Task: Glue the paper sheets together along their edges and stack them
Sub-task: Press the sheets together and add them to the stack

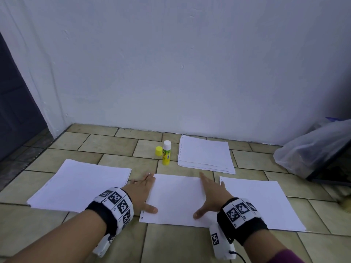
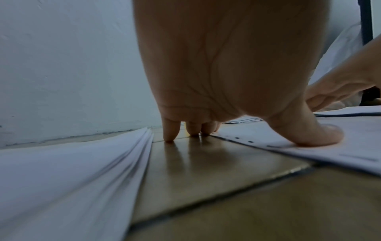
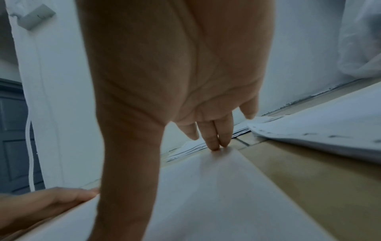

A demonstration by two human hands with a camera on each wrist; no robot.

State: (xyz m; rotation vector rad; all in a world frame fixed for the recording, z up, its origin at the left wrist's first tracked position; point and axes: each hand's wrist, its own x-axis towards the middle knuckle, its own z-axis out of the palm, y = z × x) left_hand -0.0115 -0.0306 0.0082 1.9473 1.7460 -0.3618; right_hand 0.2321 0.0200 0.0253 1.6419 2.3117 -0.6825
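Both flat hands, left hand [image 1: 141, 192] and right hand [image 1: 210, 194], fingers straight, press one middle sheet [image 1: 176, 198]; three paper piles, one glue stick [image 1: 166, 153] lie beyond the fingertips.

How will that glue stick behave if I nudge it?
The glue stick stands upright, tall and narrow, so it would probably tip easily. Being round, it would likely roll on the smooth tiles. Its yellow cap is off beside it, so the tip might smear.
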